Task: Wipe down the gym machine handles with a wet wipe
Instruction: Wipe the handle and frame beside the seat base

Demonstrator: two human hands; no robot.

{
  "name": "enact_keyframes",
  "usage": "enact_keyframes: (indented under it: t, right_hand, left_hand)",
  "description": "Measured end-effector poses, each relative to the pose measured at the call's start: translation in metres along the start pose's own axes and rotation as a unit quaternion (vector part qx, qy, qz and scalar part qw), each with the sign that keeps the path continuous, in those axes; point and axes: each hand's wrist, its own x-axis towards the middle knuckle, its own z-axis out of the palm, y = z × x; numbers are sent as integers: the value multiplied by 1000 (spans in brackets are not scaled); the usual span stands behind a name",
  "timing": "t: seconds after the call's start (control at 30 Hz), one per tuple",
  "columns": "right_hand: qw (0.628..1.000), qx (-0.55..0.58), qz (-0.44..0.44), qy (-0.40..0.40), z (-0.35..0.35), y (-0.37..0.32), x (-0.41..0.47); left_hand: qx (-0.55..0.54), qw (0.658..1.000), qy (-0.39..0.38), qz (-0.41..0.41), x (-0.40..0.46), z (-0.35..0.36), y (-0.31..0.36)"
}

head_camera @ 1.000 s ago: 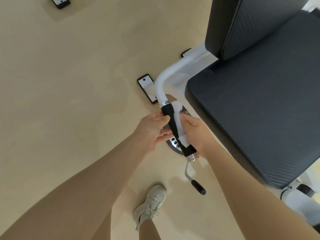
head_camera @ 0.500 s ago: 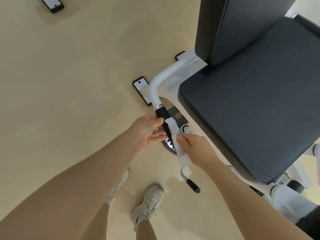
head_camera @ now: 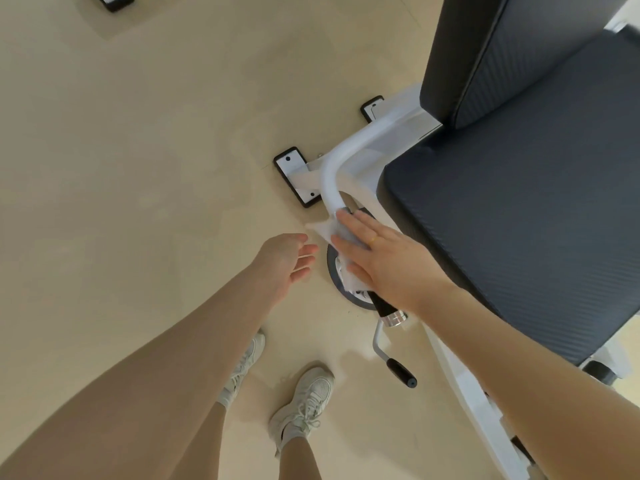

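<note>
A white wet wipe (head_camera: 341, 237) lies draped over the black grip of a gym machine handle (head_camera: 381, 305), just right of the frame's centre. The wipe is crumpled, one corner sticking out to the left. The handle slants from upper left to lower right; only its lower black end and shiny metal cap show below the wipe. A curved white tube (head_camera: 334, 178) continues above it.

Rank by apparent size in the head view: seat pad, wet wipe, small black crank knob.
1. seat pad
2. wet wipe, partly hidden under the right hand
3. small black crank knob
</note>
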Motion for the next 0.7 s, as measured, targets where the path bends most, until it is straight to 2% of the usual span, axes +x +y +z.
enact_keyframes:
  t: [0.07, 0.13, 0.23, 0.3, 0.37, 0.43, 0.57, 0.7]
  right_hand:
    - [997, 38, 63, -24, -6, -7, 12]
    - [977, 97, 159, -102, -2, -19, 2]
    - [906, 269, 313, -95, 5, -26, -17]
    - [865, 334, 364, -85, 6, -17, -4]
    - [856, 368, 357, -58, 4, -13, 23]
    - [872, 359, 332, -28, 1, -16, 44]
    - [880, 346, 324, -30, 6, -16, 18]
    - [834, 376, 385, -122, 0, -23, -25]
  left_hand:
    - [1, 1000, 6, 21, 1, 3, 2]
    - [-1, 999, 5, 34, -2, 8, 6]
    - [-29, 998, -39, 38, -7, 15, 10]
    - [-15, 996, -66, 50, -8, 19, 11]
    - [-2, 995, -76, 62, -5, 19, 9]
    - [-8, 995, -78, 64, -1, 15, 7]
    - [22, 991, -100, 80, -7, 14, 7]
    - [69, 987, -106, 99, -25, 22, 8]
